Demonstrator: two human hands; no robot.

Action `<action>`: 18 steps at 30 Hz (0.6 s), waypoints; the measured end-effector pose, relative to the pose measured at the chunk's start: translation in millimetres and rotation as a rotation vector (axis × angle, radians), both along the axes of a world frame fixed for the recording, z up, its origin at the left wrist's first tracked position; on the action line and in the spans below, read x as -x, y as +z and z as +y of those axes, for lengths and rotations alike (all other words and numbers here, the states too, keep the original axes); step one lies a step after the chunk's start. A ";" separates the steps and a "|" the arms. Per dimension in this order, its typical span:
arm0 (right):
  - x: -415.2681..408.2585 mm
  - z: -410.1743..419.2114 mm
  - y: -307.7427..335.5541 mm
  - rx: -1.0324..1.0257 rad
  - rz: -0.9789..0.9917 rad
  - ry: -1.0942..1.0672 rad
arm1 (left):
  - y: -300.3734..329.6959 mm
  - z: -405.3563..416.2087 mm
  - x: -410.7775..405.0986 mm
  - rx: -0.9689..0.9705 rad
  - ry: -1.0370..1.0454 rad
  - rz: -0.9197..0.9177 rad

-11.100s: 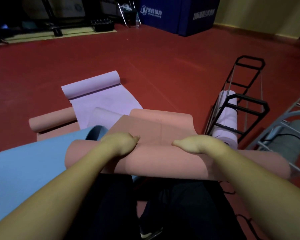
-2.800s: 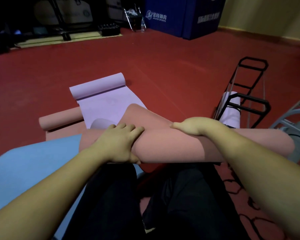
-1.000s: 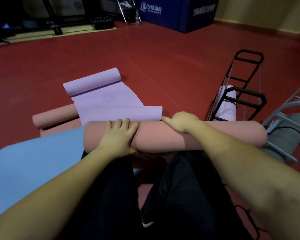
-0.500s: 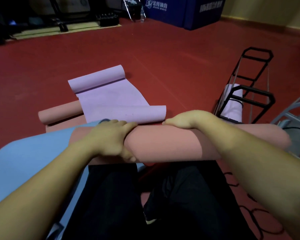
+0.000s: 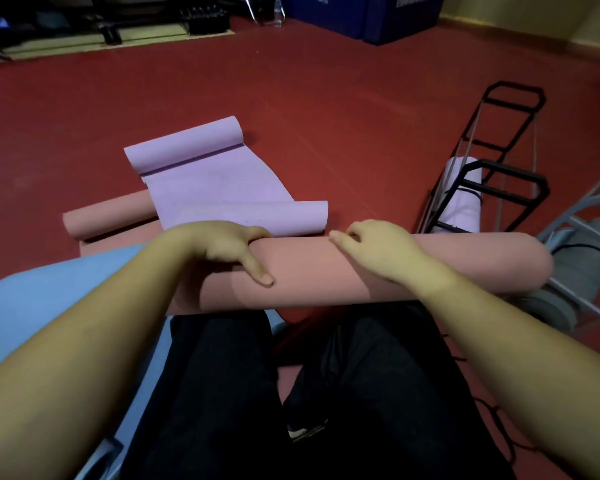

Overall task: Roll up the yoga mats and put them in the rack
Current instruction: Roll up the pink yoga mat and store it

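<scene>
Both hands [image 5: 305, 251] grip pink mat [image 5: 326, 275] lying crosswise.

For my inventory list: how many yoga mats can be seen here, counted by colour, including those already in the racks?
Pink mats: 2
Purple mat: 1
Blue mat: 1
White mat: 1
Grey mat: 1
Total: 6
</scene>
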State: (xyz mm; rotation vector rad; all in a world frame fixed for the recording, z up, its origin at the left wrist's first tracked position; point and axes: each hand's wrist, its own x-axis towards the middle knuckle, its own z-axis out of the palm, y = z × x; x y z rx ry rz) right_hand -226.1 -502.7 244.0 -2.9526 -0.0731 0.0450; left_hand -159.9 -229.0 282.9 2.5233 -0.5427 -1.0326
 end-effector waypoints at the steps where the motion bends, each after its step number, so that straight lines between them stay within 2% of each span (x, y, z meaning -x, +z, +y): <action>1: 4.4 1.5 -2.9 0.041 -0.006 0.009 | -0.1 -1.2 -4.6 0.016 0.020 0.055; 5: 3.5 5.7 -8.0 0.120 -0.035 -0.001 | -5.4 -3.0 -16.4 0.062 0.071 0.173; 9: -8.0 3.5 -7.8 0.061 0.024 -0.038 | -7.0 -5.1 -17.1 0.090 0.073 0.127; 11: -12.9 2.6 -9.4 0.052 0.051 -0.048 | -8.3 -4.0 -15.5 0.075 0.028 -0.038; 15: -19.4 3.4 -10.7 0.039 0.071 -0.056 | -20.2 7.8 -2.4 0.048 -0.120 -0.479; 18: -22.8 2.2 -10.4 0.036 0.105 -0.078 | -39.5 10.5 20.9 0.024 -0.148 -0.794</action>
